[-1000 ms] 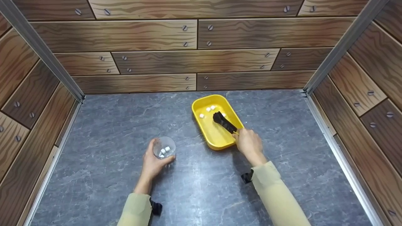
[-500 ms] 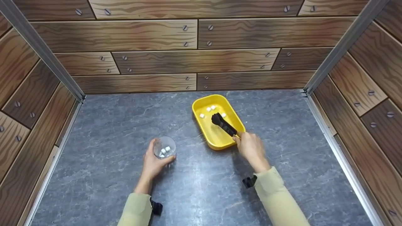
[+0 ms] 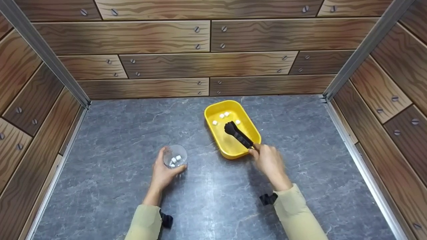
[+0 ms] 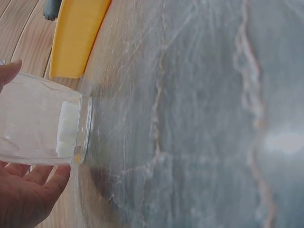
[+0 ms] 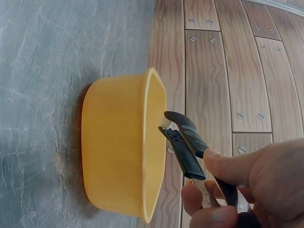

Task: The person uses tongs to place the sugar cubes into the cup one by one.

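Observation:
My left hand (image 3: 162, 172) grips a clear cup (image 4: 33, 118) that stands upright on the grey surface. Several small white cubes (image 3: 178, 157) lie at the bottom of the cup. My right hand (image 3: 270, 162) holds black-tipped tongs (image 3: 243, 138) over the yellow tray (image 3: 230, 155). In the right wrist view a white cube (image 5: 166, 123) sits between the tips of the tongs (image 5: 185, 156), above the tray's rim; the head view hides it. Several loose white cubes (image 3: 222, 116) lie towards the far end of the tray.
The grey marbled floor (image 3: 116, 133) carries the tray right of the cup. Wood-patterned walls (image 3: 206, 65) enclose the back and both sides. Metal strips (image 3: 363, 166) run along the side edges, and a metal post (image 3: 367, 50) rises at the back right corner.
My right hand has drawn back slightly towards me and to the right, with the tongs. A tray cube partly hidden behind the tongs now shows fully. The left hand and cup stay still.

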Tool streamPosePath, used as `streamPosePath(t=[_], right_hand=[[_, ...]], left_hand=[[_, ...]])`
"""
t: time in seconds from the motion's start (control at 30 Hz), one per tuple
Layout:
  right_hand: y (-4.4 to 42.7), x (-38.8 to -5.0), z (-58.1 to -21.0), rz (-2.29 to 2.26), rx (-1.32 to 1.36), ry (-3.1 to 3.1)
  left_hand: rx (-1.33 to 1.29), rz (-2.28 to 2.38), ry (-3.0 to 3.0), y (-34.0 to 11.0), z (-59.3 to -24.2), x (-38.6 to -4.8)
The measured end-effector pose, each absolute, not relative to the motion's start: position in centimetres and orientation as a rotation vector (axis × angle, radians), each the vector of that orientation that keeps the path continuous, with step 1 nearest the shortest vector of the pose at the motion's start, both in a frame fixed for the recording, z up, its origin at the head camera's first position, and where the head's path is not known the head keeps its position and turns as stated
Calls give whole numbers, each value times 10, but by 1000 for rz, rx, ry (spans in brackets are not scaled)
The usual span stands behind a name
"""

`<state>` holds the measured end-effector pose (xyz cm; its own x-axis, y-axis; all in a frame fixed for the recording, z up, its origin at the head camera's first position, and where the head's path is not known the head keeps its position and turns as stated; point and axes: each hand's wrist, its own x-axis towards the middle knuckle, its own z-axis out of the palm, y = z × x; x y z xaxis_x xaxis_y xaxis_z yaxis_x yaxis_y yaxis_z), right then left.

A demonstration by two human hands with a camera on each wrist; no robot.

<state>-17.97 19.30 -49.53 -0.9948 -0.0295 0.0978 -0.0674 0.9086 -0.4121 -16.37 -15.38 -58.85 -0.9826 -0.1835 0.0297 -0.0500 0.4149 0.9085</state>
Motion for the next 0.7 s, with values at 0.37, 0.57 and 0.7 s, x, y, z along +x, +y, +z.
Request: streamPosePath(t=[0.37, 0.57, 0.7], right_hand=[[187, -163, -481, 758, 145, -2944], [176, -153, -474, 828, 210, -2929], [167, -149, -472, 854, 288, -2895]], left_hand=[[208, -1621, -2541, -154, -588, -164], [216, -1629, -2551, -154, -588, -163], [234, -1626, -2571, -154, -588, -162]])
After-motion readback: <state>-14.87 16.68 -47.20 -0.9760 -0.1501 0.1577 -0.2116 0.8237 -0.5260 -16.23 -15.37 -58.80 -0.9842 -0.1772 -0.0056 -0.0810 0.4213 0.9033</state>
